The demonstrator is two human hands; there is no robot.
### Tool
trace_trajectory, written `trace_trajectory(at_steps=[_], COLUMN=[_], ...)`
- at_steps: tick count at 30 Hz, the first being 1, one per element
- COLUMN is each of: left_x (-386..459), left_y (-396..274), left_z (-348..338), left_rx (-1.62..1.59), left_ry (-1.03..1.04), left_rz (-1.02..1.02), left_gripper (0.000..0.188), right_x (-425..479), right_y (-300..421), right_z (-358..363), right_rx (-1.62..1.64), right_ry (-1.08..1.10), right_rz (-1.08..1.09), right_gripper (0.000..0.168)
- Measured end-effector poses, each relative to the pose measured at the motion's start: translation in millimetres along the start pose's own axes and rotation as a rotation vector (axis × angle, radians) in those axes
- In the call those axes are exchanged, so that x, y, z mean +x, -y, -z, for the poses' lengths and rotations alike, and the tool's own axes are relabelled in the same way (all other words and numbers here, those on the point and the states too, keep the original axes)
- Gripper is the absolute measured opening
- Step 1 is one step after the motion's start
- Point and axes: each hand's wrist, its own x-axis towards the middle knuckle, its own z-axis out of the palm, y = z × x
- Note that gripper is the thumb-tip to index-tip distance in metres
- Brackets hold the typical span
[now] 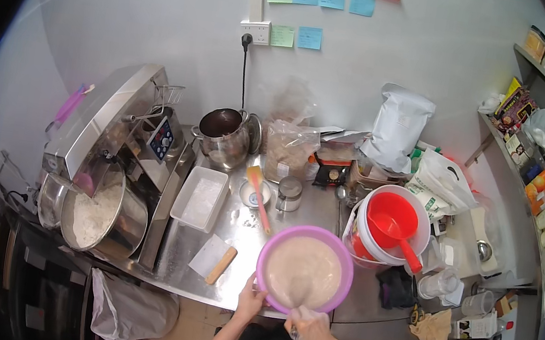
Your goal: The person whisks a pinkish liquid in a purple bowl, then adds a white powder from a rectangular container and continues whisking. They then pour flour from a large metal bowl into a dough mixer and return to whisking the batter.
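A purple plastic basin (348, 278) holding a pale, creamy liquid sits near the front edge of the steel worktop. My left hand (251, 299) grips its rim at the lower left. At the rim nearest me, my right hand (308, 329) is closed around the handle of a whisk; its wires dip blurred into the liquid. Left of the basin lies a dough scraper with a wooden handle (221, 265). A spatula with a pink handle (260, 202) rests across a small bowl (246, 193) behind the basin.
A mixer bowl (131, 221) with flour stands at the left, near a white rectangular tub (219, 204). Behind are a steel pot (226, 151) and a glass jar (290, 193). A white bucket (424, 216) with a red dipper (392, 219) stands close on the right.
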Motion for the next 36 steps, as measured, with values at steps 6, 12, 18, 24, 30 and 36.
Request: trace_trajectory(at_steps=[6,12,18,24,30,36], left_x=[-0.4,-2.0,3.6,2.6,-0.1,4.9], left_y=[2.6,-1.4,1.5,0.3,0.6,5.5], left_z=[-1.4,-1.7,-1.2,-2.0,-1.0,-2.2], left_rx=[-0.011,-0.011,0.016,0.035,-0.001,0.037], left_ry=[0.006,0.008,-0.009,-0.028,-0.002,-0.024], left_rz=[0.017,0.019,-0.005,-0.033,-0.008,-0.044], left_gripper=[0.062,0.061,0.061,0.062,0.062,0.061], right_x=[6.4,11.5,13.7,78.3,85.6,57.9], right_y=[-11.2,-20.7,-21.4,-90.4,-89.9,-93.4], right_z=[7.1,11.9,15.7,54.9,79.7,81.5], right_rx=[-0.102,-0.037,0.187,0.279,0.218,0.260], right_ry=[-0.079,-0.085,-0.057,-0.134,-0.182,-0.156], right_rz=[-0.064,-0.100,-0.119,-0.216,-0.441,-0.485], right_gripper=[0.011,0.009,0.010,0.015,0.016,0.015])
